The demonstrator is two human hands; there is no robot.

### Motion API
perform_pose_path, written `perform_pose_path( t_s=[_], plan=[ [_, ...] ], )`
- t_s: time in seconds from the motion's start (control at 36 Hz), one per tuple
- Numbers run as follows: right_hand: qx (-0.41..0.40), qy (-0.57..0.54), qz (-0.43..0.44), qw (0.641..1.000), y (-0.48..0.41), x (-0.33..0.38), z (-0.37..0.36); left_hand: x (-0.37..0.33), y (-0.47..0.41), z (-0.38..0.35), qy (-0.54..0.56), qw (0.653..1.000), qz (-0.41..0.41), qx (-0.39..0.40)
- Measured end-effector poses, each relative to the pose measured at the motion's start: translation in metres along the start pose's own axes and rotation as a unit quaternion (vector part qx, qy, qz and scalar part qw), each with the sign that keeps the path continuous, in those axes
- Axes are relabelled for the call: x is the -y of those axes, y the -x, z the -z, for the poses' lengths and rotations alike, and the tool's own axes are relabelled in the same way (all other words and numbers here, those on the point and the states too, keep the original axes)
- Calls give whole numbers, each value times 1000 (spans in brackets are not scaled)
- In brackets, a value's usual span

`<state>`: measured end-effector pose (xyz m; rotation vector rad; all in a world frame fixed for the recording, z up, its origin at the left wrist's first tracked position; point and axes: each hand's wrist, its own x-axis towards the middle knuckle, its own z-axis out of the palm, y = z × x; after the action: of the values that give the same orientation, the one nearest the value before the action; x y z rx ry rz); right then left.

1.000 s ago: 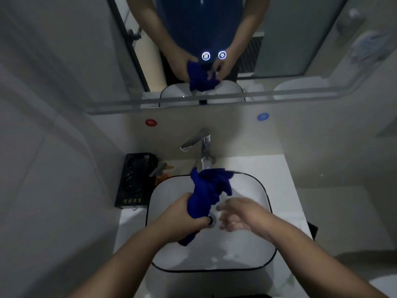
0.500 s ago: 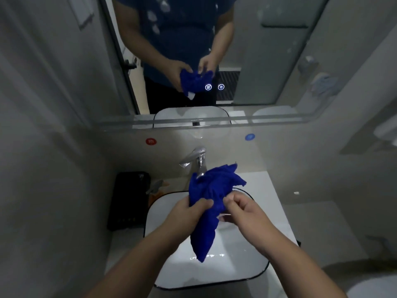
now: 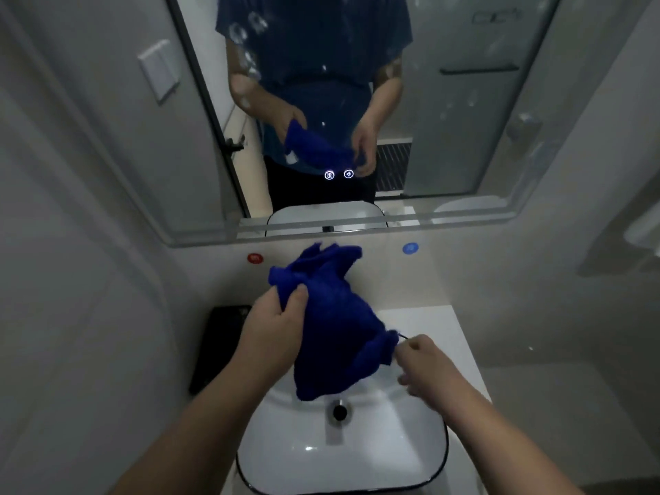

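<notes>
Cloth of crumpled deep-blue terry [image 3: 328,326] now up above white black-rimmed ceramic basin [image 3: 393,459], lower 1 s ago; L hand [image 3: 275,334] fingers curled round upper bunch, R hand [image 3: 425,366] newly pinching lower corner (was open, empty). Prob. spreading it out for wiping.

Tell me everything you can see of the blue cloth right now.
The blue cloth is deep blue, soft and fluffy-looking, like microfibre, crumpled into a loose bunch. The left hand grips it near the top; the right hand pinches its right corner. It hangs over the white sink, apparently clear of it.
</notes>
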<state>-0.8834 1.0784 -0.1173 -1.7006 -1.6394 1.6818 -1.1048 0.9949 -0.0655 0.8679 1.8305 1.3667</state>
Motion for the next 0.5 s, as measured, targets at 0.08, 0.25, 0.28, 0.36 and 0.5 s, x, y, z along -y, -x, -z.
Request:
perform_pose_path(
  t_s=[0.08,0.25,0.28,0.36,0.5],
  plan=[
    [-52,119,130,983,14,-5,-1,-4,1,-13,-130,991,15,-25],
    [121,67,246,959,38,26,-4,-30,24,-40,-135,991,-21,12],
    [137,105,249,953,40,26,-4,-34,23,-43,-138,990,1,-2],
    [139,167,262,940,43,24,-8,-45,23,-46,-55,991,95,-72],
    [13,140,350,926,29,5,-21,-62,24,-42,300,931,202,-53]
  ],
)
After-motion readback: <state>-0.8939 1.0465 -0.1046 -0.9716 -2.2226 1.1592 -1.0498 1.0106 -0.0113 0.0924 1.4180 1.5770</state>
